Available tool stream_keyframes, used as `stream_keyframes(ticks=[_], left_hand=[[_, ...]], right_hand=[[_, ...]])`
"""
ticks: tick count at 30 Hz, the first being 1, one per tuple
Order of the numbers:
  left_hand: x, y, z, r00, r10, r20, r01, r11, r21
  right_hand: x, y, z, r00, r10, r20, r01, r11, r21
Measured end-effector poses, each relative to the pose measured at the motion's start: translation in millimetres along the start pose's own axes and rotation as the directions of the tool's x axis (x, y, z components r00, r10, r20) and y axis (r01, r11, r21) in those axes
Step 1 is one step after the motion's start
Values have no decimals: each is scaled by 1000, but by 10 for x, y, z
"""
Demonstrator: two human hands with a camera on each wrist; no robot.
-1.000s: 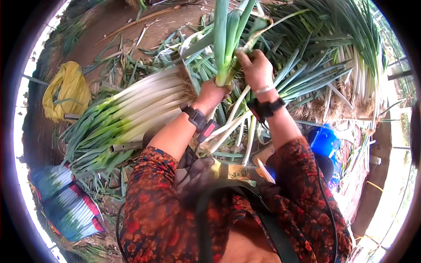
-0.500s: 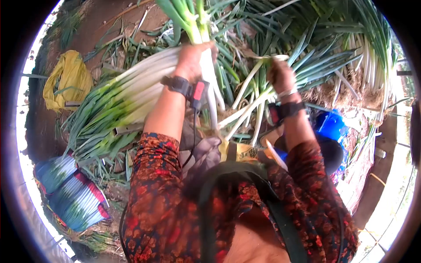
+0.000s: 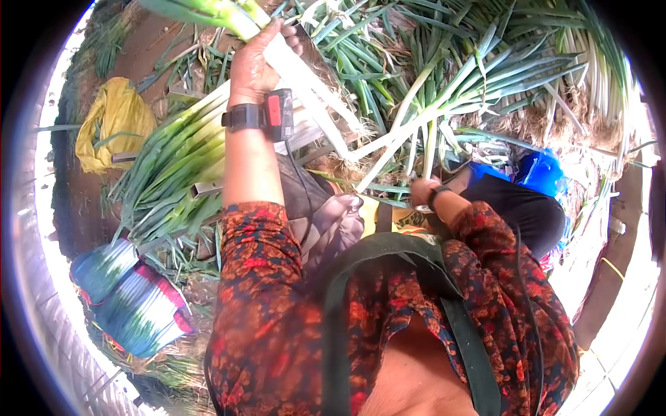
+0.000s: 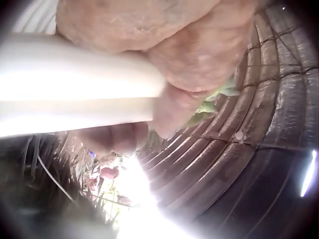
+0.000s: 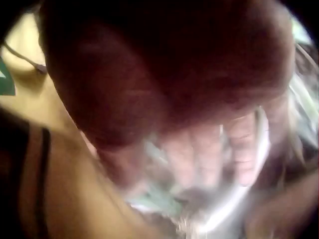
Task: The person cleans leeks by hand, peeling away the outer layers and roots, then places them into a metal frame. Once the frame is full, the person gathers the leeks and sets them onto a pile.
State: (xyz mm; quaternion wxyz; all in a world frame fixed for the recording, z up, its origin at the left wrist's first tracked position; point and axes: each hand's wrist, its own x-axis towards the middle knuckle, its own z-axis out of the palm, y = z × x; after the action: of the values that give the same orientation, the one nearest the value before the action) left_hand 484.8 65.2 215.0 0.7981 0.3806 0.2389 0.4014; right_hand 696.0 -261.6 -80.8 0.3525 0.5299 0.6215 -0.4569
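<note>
At the upper left of the head view my left hand (image 3: 253, 66) grips two thick leeks (image 3: 302, 80), their green tops pointing up and left and their roots down to the right. In the left wrist view, the fingers (image 4: 199, 50) wrap around the white shanks (image 4: 75, 84). My right hand (image 3: 424, 192) is low by the lap, at the lower end of a loose leek (image 3: 430, 149). In the right wrist view, its blurred fingers (image 5: 202, 154) reach down, spread, beside a white stalk (image 5: 227, 209).
A row of leeks (image 3: 184, 149) lies on a metal-edged rack to the left. A pile of leeks (image 3: 513, 83) spreads at the right rear. A yellow sack (image 3: 114, 128) sits far left, with a patterned bag (image 3: 135, 298) below it. Blue plastic (image 3: 542, 173) lies at the right.
My left hand has carried the leeks from the middle to the upper left, tilting their tops left. My right hand has come away from the leaves and dropped towards the lap.
</note>
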Motion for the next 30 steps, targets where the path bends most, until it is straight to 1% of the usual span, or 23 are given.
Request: stream_keyframes(ticks=[2,3,4,5,6,7,8,9,10,11,13,15,16,17,19,21,23,24,25,26,27,29,30], left_hand=[[-31,53,-122,1000,18,-19,-18,1000,11],[-49,43,-137,999,15,-50,-13,999,38],[-98,42,-113,998,28,-57,-24,997,77],[-108,26,-117,999,20,-47,-16,997,75],[-121,22,-123,999,13,-37,-10,997,75],[-124,28,-119,1000,8,-25,-6,997,77],[-126,22,-89,1000,-1,-28,2,999,52],[-122,21,-58,1000,1,-7,-1,999,39],[-119,7,-20,1000,3,10,-3,1000,28],[-132,8,4,1000,4,25,-4,1000,15],[-155,42,10,998,19,60,-18,1000,-19],[-83,65,-90,994,63,93,-58,997,-53],[-94,100,-56,995,49,83,-42,996,-75],[-109,103,-5,997,53,55,-50,997,-66],[-183,133,99,998,64,-3,-64,997,-42],[-176,143,63,997,71,-19,-72,997,-33],[-212,144,8,997,38,-63,-40,999,-24],[-171,147,-145,999,23,24,-20,993,-115],[-168,128,-173,999,28,20,-26,993,-113],[-195,118,-213,999,33,29,-29,992,-125],[-183,138,-215,998,49,42,-42,989,-140],[-269,218,-140,992,114,-53,-121,979,-162],[-239,252,-197,986,149,-75,-160,970,-182]], right_hand=[[356,535,534,983,-66,-171,72,997,28],[171,606,336,942,-71,-328,65,997,-30],[-117,595,-16,872,-84,-482,48,995,-87],[-199,547,-327,739,-27,-673,109,991,80],[-904,100,-987,788,296,-540,248,650,719],[-838,5,-1230,730,300,-614,396,546,738],[-1071,-273,-1512,614,229,-755,648,400,648],[-1224,-567,-1720,522,260,-812,766,276,581],[-1430,-797,-1898,397,168,-902,871,240,428],[-1478,-1010,-2001,368,187,-911,900,175,400],[-1305,-1081,-2072,290,204,-935,833,428,352],[-1355,-1116,-1893,201,177,-963,804,532,266],[-1383,-1138,-1813,123,113,-986,739,653,167],[-1427,-1149,-1747,224,59,-973,706,679,204],[-1222,-1221,-1512,239,21,-971,896,381,229],[-1182,-1317,-1220,635,-53,-771,662,551,508],[-923,-1192,-799,703,-46,-710,652,440,617],[-732,-985,-636,729,-61,-682,541,663,518],[-612,-791,-458,755,-63,-653,399,834,381],[-635,-684,-332,839,-66,-539,216,951,220],[-690,-543,-211,903,-23,-430,32,999,12],[-171,-82,447,988,54,-147,-34,990,138],[-402,-95,195,996,42,-78,-31,991,134]])
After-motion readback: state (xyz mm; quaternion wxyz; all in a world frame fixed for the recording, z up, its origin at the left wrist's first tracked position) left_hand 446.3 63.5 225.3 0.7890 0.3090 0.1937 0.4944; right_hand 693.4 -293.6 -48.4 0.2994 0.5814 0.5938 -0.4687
